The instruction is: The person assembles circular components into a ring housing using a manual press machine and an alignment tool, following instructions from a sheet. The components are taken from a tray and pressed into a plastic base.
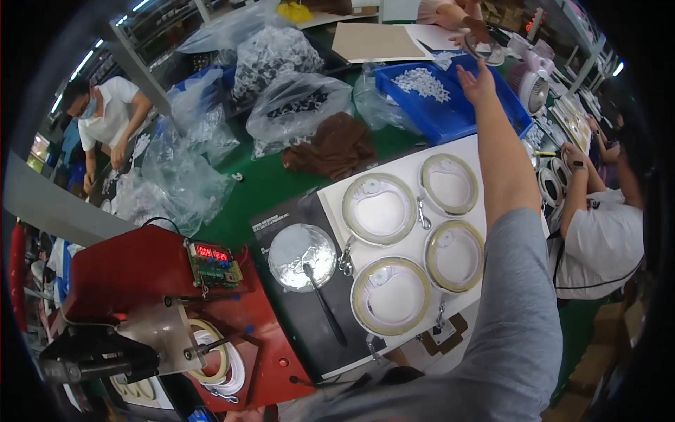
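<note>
My right arm reaches far forward across the table. At its end my right hand (pixel 479 83) is open, palm up with fingers apart, over the right side of a blue tray (pixel 457 124). Small white plastic parts (pixel 422 84) lie heaped in that tray. Just beyond my fingertips are a co-worker's hand (pixel 460 39) and a round clear-looking object (pixel 490 53). A bit of my left hand (pixel 245 415) shows at the lower edge, by the red machine (pixel 274 337); its fingers are hidden. Several round white pieces with cream rims (pixel 380 209) and metal snap hooks (pixel 424 214) lie on a white board.
Left of the board, a silvery round dish (pixel 302 257) holds a black-handled brush or spatula (pixel 327 309). A brown cloth (pixel 332 145) and clear bags of small parts (pixel 299 105) lie farther back. Co-workers sit at left and right. A pink fan (pixel 536 88) stands beyond the tray.
</note>
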